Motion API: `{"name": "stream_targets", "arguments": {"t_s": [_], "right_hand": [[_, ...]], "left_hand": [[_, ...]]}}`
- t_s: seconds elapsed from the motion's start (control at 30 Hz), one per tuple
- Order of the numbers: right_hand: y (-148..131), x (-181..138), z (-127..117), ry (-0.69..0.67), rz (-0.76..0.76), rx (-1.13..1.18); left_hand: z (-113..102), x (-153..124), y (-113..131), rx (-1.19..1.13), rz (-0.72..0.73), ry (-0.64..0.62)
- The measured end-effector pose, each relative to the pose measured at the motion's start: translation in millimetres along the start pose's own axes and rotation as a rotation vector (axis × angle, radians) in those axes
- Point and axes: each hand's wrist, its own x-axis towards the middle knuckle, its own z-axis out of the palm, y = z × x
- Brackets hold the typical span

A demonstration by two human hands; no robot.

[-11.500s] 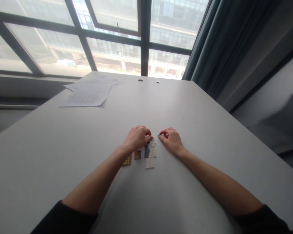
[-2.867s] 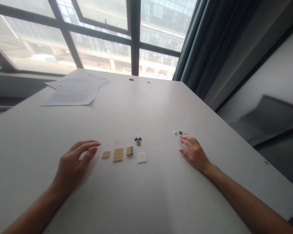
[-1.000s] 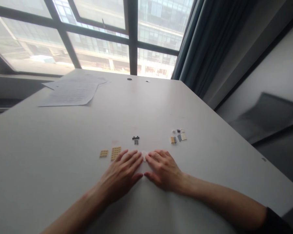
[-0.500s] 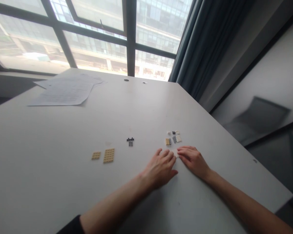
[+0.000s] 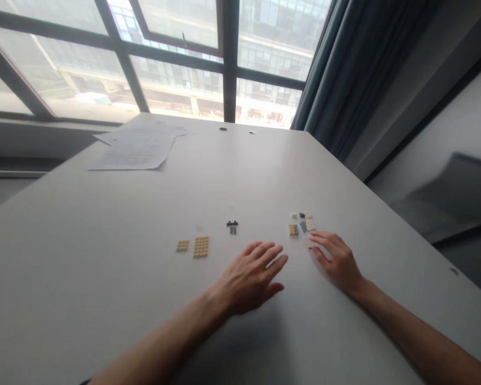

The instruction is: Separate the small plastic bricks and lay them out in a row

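Note:
My left hand [image 5: 256, 275] is open over the white table, its fingers stretched out and holding nothing. To its right, my right hand [image 5: 336, 261] has loosely curved fingers, with thumb and forefinger apart. Its fingertips are close to a white toy brick piece [image 5: 311, 225]; whether they touch it I cannot tell. A tiny dark spot shows at the thumb tip, too small to name. Beside that white piece lie a grey piece [image 5: 303, 226] and a yellow piece [image 5: 291, 230]. Behind them are a black piece [image 5: 302, 215] and small white pieces [image 5: 294, 216].
Left of my left hand lie a large tan plate [image 5: 201, 247], a smaller tan plate [image 5: 183, 246], a black piece [image 5: 232, 223] and a grey piece [image 5: 233, 231]. Paper sheets [image 5: 134, 152] rest at the table's [image 5: 104, 278] far left, below windows. A curtain [image 5: 336, 80] hangs at right.
My hands have moved apart; they were close together just before. The left hand's fingers have spread out more, and the right hand's thumb and forefinger have opened. The view has shifted left.

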Motion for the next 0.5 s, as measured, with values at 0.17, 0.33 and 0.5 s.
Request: {"name": "stream_targets", "arguments": {"t_s": [0.17,0.33,0.5], "right_hand": [[-89.4,31.6,41.7,-0.217,-0.269,0.086],[-173.8,72.2,89.1,-0.342,-0.325,0.149],[-194.6,88.0,107.6,-0.439,-0.304,0.161]], "left_hand": [[-43.8,-113.5,-65.6,0.164,-0.168,0.044],[-47.7,-154.9,-90.5,0.182,-0.265,-0.135],[-43.6,-154.5,-88.3,0.123,-0.300,-0.236]]}}
